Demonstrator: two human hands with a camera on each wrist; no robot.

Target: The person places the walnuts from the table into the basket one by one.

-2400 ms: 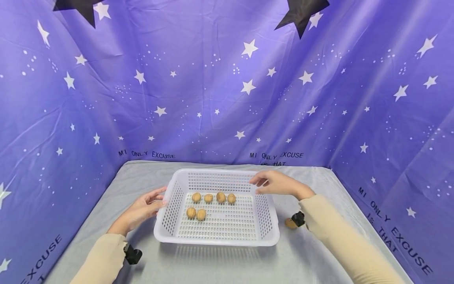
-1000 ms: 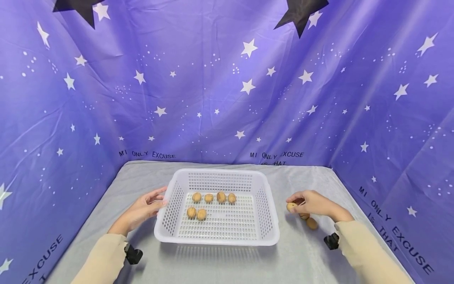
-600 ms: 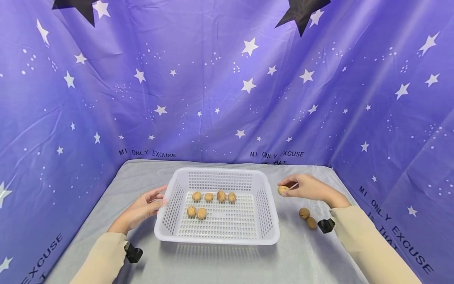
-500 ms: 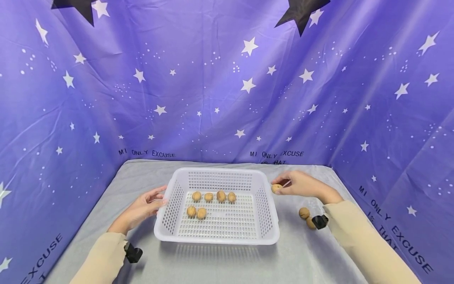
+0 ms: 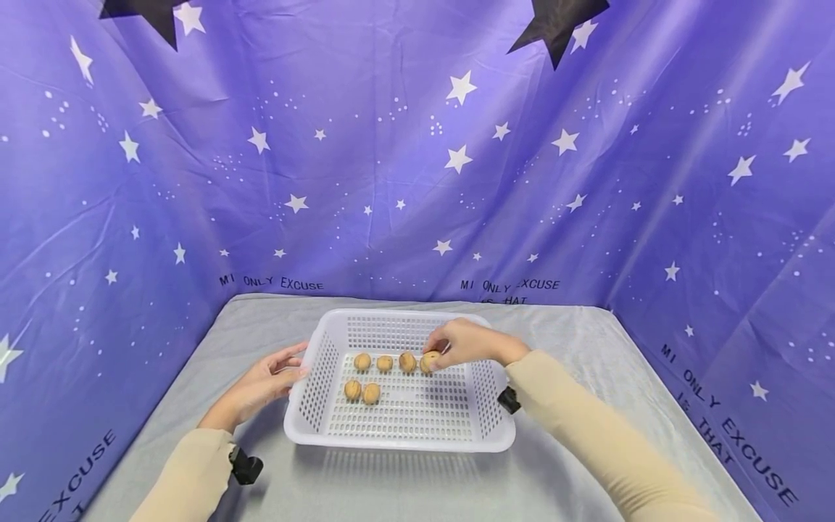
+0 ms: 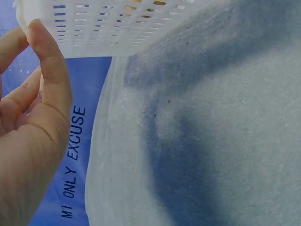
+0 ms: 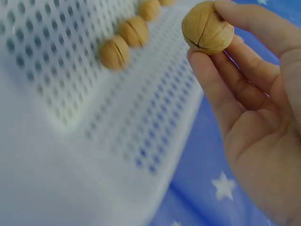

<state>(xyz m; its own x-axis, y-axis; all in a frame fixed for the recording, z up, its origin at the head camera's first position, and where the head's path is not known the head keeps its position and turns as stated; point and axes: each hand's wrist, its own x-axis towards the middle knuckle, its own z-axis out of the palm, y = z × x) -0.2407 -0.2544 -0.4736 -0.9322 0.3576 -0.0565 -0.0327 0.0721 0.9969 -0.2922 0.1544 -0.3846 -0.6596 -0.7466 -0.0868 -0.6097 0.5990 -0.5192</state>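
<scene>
My right hand (image 5: 466, 342) pinches a walnut (image 7: 208, 28) between thumb and fingertips, inside the white perforated basket (image 5: 401, 444). That walnut overlaps the right end of the back row in the head view. Three walnuts show plainly in this row, including one at its left end (image 5: 362, 362). Closer to me, two more walnuts (image 5: 362, 392) lie side by side on the basket floor. My left hand (image 5: 261, 383) is at the basket's left side, thumb tip and fingertips against the rim, fingers loosely extended.
A grey cloth (image 5: 365, 493) covers the table under the basket. Purple star-printed curtains (image 5: 385, 167) enclose the back and both sides. My right sleeve (image 5: 587, 428) hides part of the table right of the basket.
My right hand picked up a walnut from the table at the right, lifted it over the rim and carried it left into the basket. The left hand has stayed at the rim.
</scene>
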